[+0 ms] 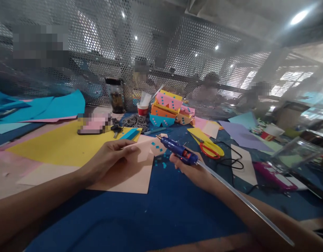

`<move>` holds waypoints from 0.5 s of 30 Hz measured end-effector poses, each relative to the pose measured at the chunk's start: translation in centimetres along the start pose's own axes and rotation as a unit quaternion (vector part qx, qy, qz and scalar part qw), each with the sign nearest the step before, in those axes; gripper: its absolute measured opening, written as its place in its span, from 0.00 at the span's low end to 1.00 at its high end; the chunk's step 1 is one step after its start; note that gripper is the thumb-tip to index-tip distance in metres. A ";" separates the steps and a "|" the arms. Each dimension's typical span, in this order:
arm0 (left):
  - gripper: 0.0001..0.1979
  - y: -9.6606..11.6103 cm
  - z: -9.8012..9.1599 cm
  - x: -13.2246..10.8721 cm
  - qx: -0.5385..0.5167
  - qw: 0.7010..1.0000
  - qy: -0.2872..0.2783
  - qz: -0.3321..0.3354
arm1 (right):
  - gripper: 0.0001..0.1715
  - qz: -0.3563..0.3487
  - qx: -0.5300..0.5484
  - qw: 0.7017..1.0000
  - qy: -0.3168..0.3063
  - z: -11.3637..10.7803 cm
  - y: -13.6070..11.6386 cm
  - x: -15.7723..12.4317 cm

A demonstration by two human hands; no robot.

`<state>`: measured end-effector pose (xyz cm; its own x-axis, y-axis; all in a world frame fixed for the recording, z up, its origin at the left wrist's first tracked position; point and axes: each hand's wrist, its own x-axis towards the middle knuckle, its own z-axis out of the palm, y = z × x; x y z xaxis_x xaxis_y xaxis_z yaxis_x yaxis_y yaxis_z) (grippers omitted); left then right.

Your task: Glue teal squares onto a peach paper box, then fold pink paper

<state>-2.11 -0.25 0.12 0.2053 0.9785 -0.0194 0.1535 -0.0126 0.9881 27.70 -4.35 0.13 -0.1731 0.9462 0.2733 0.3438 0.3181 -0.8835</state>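
My left hand point(109, 157) pinches a peach paper piece point(143, 148) between thumb and fingers, over a larger peach sheet point(132, 182) on the table. Small blue squares point(157, 148) dot the paper near its right end. Wrapped in my right hand point(194, 173) is a blue hot glue gun point(174, 146), its nozzle pointing left, close to the dotted paper. A long clear glue stick point(245, 201) sticks out of the gun's back and runs along my forearm. Blue paper scraps point(164, 165) lie below the nozzle.
Scissors point(211, 148) and a black cord point(236, 164) lie right of the gun. Folded, dotted paper pieces point(168, 105) are piled at the back near a paper cup point(143, 109), grey yarn point(135, 121) and a jar point(116, 98). A yellow sheet point(59, 143) spreads left; a perforated screen point(161, 45) stands behind.
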 end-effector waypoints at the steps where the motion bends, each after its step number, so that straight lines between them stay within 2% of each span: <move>1: 0.19 0.1 0.0 0.0 -0.001 1.000 0.000 -0.004 | 0.16 0.000 -0.001 1.000 -0.003 0.0 -0.1 -0.1; 5: 0.19 0.6 0.0 0.0 -0.047 0.998 -0.014 -0.031 | 0.14 0.001 -0.018 1.000 -0.015 0.0 -0.5 -0.5; 9: 0.20 1.1 0.1 -0.2 -0.083 0.995 -0.036 -0.039 | 0.16 -0.029 -0.066 0.997 -0.028 0.4 -0.9 -0.8; 15: 0.21 0.9 0.2 -0.3 -0.085 0.994 -0.067 -0.018 | 0.15 -0.096 -0.110 0.984 -0.098 1.3 -2.5 -0.9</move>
<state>-1.86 -0.57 0.97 0.3319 0.9411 -0.0645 -0.0009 0.0687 0.9976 25.74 -6.05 1.63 -0.4213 0.8448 0.3298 0.4755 0.5155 -0.7129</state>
